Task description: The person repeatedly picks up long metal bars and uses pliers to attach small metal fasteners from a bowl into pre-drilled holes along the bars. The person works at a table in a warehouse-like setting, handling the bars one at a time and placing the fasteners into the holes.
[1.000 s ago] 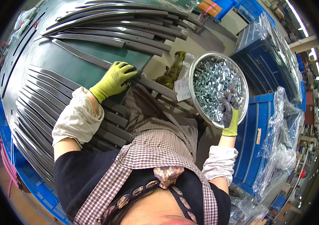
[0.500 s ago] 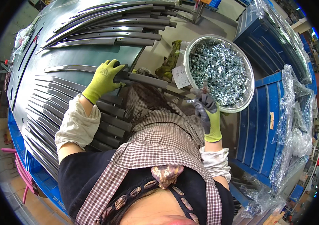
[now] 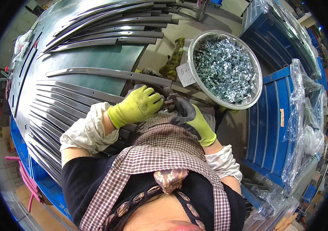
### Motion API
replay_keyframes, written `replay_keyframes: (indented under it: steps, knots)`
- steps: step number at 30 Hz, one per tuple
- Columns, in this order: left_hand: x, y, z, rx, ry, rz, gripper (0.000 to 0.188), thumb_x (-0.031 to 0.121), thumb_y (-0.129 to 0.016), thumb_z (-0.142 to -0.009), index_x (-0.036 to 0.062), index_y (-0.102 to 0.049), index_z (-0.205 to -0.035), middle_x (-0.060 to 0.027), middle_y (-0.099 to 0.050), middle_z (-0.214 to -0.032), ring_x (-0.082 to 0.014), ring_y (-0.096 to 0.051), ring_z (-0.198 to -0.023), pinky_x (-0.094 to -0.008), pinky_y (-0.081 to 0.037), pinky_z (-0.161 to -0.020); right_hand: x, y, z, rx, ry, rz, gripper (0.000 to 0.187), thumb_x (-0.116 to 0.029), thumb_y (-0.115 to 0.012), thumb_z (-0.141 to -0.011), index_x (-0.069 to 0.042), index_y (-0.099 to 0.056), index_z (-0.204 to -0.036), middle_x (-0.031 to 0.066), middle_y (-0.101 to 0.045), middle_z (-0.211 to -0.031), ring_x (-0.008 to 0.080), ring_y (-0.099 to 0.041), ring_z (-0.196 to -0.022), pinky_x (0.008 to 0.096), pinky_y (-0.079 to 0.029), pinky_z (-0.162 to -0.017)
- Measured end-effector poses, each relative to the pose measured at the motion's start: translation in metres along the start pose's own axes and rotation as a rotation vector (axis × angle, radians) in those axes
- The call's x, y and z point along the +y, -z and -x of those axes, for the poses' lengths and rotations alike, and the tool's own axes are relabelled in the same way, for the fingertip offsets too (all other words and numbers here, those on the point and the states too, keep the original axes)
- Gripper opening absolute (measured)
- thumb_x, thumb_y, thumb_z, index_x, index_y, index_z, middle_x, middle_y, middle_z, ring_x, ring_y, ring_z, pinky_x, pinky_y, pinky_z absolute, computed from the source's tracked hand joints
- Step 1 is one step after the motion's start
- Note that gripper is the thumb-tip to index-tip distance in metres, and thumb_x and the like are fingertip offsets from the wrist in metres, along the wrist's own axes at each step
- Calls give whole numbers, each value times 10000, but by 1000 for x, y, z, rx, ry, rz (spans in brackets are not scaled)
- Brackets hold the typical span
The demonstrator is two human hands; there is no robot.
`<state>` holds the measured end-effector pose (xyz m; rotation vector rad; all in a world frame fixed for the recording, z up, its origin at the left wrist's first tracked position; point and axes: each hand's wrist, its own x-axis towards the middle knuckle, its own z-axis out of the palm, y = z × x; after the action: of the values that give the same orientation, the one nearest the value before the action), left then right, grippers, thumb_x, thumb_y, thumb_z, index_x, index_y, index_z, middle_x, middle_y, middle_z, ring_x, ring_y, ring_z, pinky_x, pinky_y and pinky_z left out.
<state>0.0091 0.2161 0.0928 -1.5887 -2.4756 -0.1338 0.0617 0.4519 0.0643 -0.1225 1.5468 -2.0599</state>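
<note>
Strip (image 3: 112, 73), Tag (image 3: 186, 74), Clips (image 3: 225, 73)

Table (image 3: 94, 57): green; strip lies across it, overhanging the right edge.
Left hand (image 3: 140, 106): gloved, fingers curled beside strip; grip cannot be told.
Right hand (image 3: 191, 120): gloved, fingers bent near the left; hold unclear.
Tag: white, handwritten, against bowl (image 3: 235, 106).
Bowl: round, full of clips.
Bin (image 3: 267, 127): blue; sticker (image 3: 282, 117) illegible.

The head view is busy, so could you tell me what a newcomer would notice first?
Probably the bowl of shiny pieces, upper right of centre, draws the eye. Dark strips cover much of the table at left. The yellow-gloved left hand and right hand are close together near centre.
</note>
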Motion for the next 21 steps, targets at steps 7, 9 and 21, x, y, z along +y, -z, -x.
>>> replay_keyframes:
  steps: [7, 9, 21]
  knots:
    - [4, -14, 2, -32, -63, -11, 243, 196, -624, -778, 92, -689, -987, -26, -607, -995, -210, -586, -885, -360, -497, -761, 24, 13, -14, 85, 74, 368, 490, -48, -764, -827, 47, -574, -1269, 17, -684, -971, 48, -585, -769, 216, -503, -694]
    - [5, -19, 5, -56, -69, 11, 270, 213, -647, -774, 90, -687, -1011, -28, -604, -993, -210, -585, -894, -364, -496, -775, 26, 17, -14, 48, 75, 416, 490, -64, -762, -835, 40, -576, -1276, 13, -677, -965, 39, -578, -777, 207, -493, -697]
    - [-72, -23, 47, 92, 599, 149, 654, 144, -820, -636, 137, -646, -1267, -138, -585, -1243, -355, -531, -1184, -464, -402, -1037, 52, 39, 5, 130, 67, -295, 466, 20, -622, -840, 49, -565, -1302, 87, -684, -972, 39, -549, -698, 142, -444, -612]
